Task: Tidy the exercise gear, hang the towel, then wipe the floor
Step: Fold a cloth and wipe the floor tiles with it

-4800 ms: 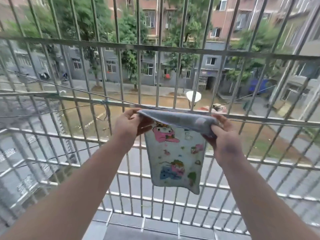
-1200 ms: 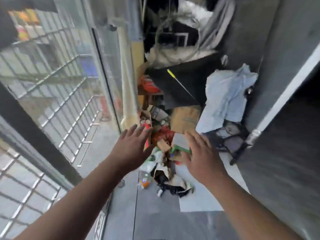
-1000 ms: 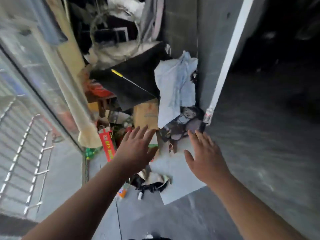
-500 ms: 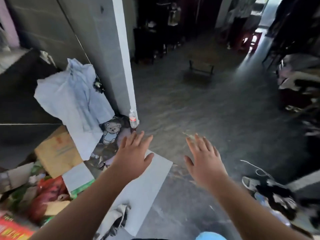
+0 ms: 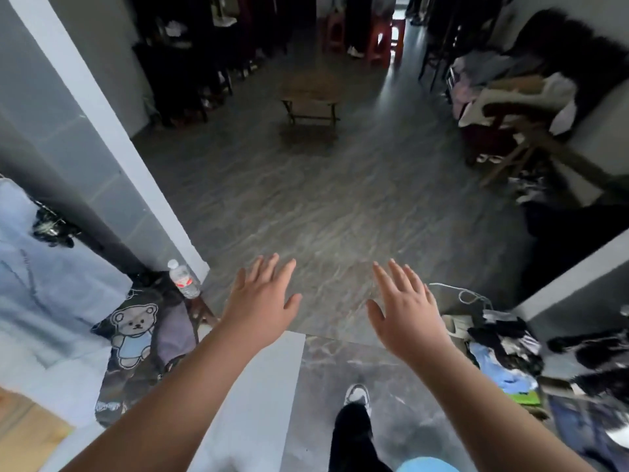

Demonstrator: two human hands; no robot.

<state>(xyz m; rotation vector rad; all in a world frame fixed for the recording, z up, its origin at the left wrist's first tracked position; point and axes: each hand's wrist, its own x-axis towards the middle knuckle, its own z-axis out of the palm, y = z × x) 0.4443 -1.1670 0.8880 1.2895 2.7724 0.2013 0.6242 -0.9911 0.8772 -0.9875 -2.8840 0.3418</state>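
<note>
Just left hand (image 5: 260, 310), right hand (image 5: 406, 318), empty.

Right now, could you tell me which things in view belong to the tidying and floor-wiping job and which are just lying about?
Part of the job:
left hand, open, empty
right hand, open, empty
floor, still to wipe

Just lying about:
water bottle
bear-print cloth
wooden stool
clothes pile
</note>
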